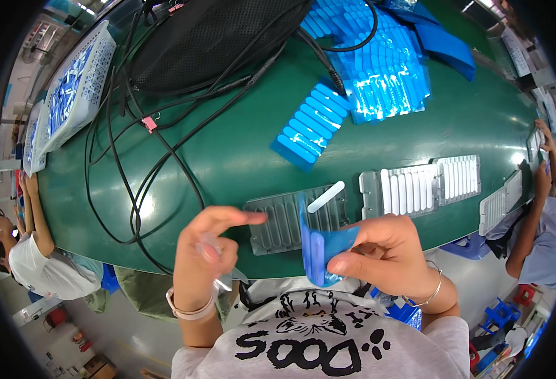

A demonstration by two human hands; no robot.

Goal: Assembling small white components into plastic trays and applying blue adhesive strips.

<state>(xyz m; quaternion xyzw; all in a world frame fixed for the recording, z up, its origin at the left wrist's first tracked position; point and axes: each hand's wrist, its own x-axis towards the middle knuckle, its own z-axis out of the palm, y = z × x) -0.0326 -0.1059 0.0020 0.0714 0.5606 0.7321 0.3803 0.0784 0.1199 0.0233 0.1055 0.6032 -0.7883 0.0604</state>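
Observation:
My right hand (pixel 382 252) pinches a bent blue film sheet (pixel 316 252) that carries long rounded strips. My left hand (pixel 205 249) has its index finger stretched toward a clear grooved tray (pixel 275 224), the other fingers curled; a piece of clear plastic film (pixel 223 279) shows below them and seems to be in their grip. Across the right part of that tray lies one white strip (pixel 326 197), slanted over the grooves. The blue sheet and my right fingers hide part of the tray. Beyond it rests a flat blue sheet of strips (pixel 311 126).
Two trays holding white strips (pixel 407 191) (pixel 460 179) stand to the right. Stacked blue sheets (pixel 385 76) lie at the back. Black cables (pixel 140 183) loop at left by a black mesh bag (pixel 208 50) and a white basket (pixel 91 88). People work at both sides.

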